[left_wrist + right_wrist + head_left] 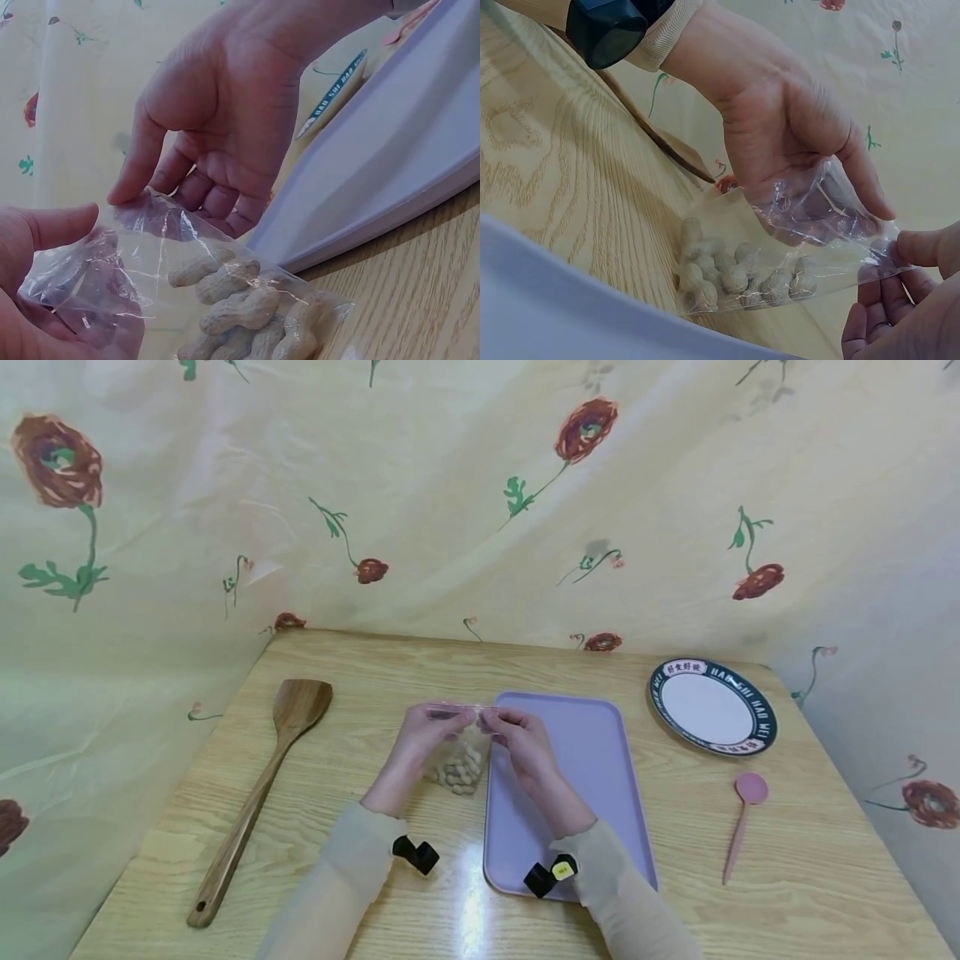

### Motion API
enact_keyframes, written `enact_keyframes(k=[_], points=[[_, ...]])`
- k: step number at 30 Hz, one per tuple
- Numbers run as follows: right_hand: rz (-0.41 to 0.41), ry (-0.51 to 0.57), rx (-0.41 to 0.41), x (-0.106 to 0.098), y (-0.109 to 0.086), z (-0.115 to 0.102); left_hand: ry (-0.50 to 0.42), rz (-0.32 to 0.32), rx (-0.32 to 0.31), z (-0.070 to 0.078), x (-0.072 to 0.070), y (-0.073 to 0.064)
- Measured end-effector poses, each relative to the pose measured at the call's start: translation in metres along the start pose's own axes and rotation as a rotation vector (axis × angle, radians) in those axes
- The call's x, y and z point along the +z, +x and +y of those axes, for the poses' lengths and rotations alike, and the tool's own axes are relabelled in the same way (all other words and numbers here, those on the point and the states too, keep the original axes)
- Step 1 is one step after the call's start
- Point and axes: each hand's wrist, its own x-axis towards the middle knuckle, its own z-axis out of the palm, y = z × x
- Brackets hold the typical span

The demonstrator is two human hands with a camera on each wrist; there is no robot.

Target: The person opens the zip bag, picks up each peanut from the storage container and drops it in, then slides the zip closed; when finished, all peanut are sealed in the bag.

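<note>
A clear plastic bag [154, 259] of unshelled peanuts [461, 768] hangs between the two hands, over the left edge of a lilac tray [592, 777]. My left hand [420, 742] pinches the left part of the bag's top between thumb and fingers. The upper right part is pinched by my right hand [528, 750], its thumb outside the film. Both thumbs come close together at the bag's mouth. In the right wrist view, the peanuts [735, 277] lie gathered along the bag's bottom, and the left hand's fingers show through the film.
A wooden spatula [258, 793] lies at the left of the wood-grain table [420, 902]. At the right are a white plate [705, 708] with a dark lettered rim and a pink spoon [750, 789]. Flowered cloth [450, 485] hangs behind the table.
</note>
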Motion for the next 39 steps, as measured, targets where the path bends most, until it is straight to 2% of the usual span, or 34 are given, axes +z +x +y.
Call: enact_keyframes(k=[7, 16, 28, 34, 39], points=[[0.009, -0.006, -0.006, 0.001, -0.002, -0.001, -0.016, 0.043, -0.008, -0.002, 0.003, 0.0], [0.057, -0.025, -0.025, 0.003, -0.002, 0.002, -0.043, 0.03, 0.008, -0.009, 0.008, -0.002], [0.109, -0.048, -0.066, 0.007, -0.005, 0.004, -0.047, 0.051, 0.015, -0.01, 0.014, -0.004], [0.116, -0.056, -0.077, 0.009, -0.006, 0.005, -0.056, 0.083, 0.047, -0.011, 0.016, -0.004], [0.114, -0.061, -0.086, 0.009, -0.006, 0.007, -0.059, 0.096, 0.043, -0.01, 0.016, -0.005]])
